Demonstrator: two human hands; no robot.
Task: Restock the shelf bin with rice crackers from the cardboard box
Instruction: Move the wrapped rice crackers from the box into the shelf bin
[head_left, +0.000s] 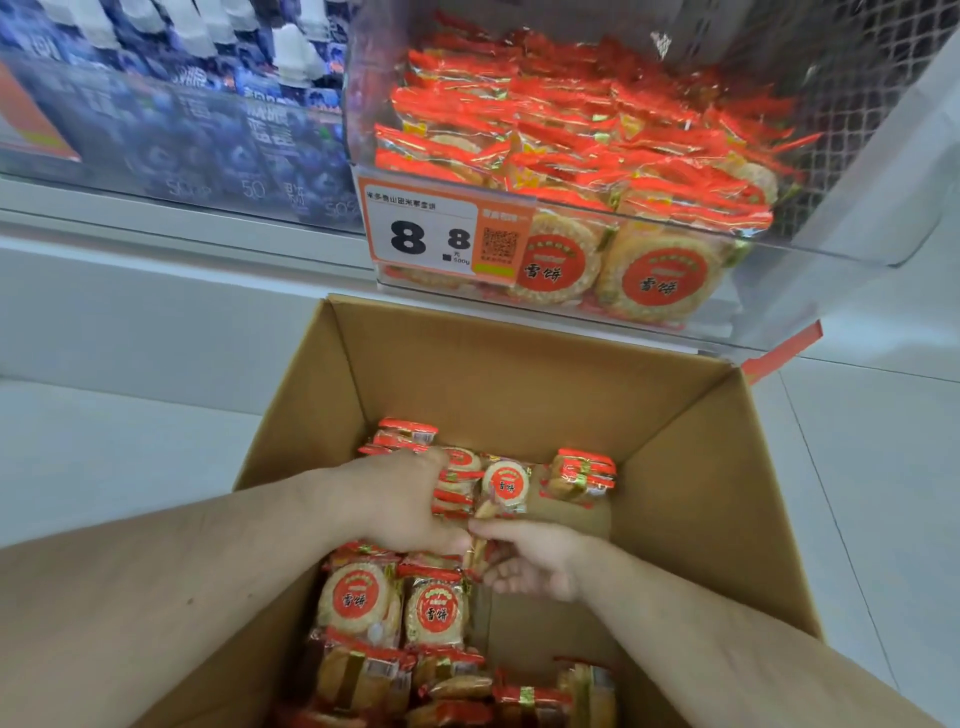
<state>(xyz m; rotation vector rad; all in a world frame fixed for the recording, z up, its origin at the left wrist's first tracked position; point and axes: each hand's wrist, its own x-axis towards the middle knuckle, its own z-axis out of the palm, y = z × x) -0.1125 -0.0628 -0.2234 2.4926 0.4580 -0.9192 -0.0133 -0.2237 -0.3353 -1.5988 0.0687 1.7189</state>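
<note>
An open cardboard box (519, 384) stands on the floor below the shelf, with several red-wrapped rice cracker packs (395, 603) along its left side and bottom. My left hand (400, 499) is down inside the box, closed over a stack of packs. Beside it my right hand (530, 558) pinches one cracker pack (480, 551) on edge between thumb and fingers. Above, the clear shelf bin (810, 249) is heaped with the same rice crackers (587, 130). A price tag (421, 228) reading 8.8 is fixed to its front.
Left of the bin, a neighbouring clear bin (171, 130) holds blue-and-white packaged goods. A white shelf ledge (156, 228) runs below both bins. Wire mesh (872, 104) backs the shelf at right. Pale floor tiles (857, 441) surround the box.
</note>
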